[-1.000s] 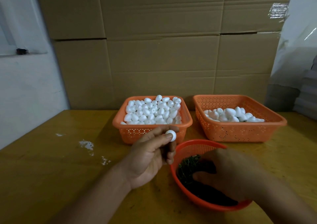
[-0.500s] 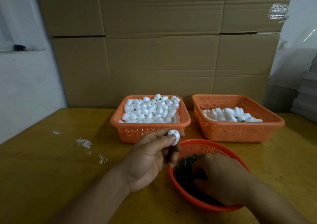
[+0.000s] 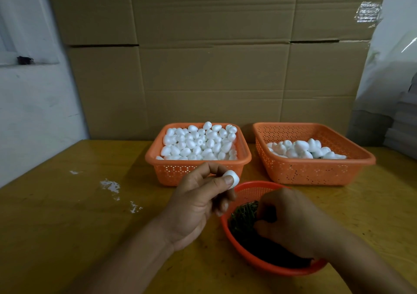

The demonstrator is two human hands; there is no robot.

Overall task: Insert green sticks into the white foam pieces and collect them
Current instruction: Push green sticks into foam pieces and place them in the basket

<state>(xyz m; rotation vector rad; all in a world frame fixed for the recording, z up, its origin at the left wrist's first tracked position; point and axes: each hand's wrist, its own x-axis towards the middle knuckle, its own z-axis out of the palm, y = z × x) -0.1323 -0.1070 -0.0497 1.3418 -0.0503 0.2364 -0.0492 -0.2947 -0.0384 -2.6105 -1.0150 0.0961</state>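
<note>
Left hand (image 3: 198, 205) pinches a foam piece (image 3: 232, 177); right hand (image 3: 291, 221) (grip hidden) in the stick bowl (image 3: 255, 190).

The left hand (image 3: 198, 205) is raised above the desk, its forearm coming in from the lower left. Thumb and forefinger pinch a small white egg-shaped foam piece (image 3: 232, 178) at their tips, while the remaining fingers curl loosely below, their nails facing right. The wrist is roughly straight, with the thumb side towards the camera. The right hand (image 3: 291, 221) reaches in from the lower right, back of the hand up, fingers bent downward and to the left. Its fingertips are hidden beneath the hand, so whether they hold anything cannot be told. The two hands are close together but apart.
</note>
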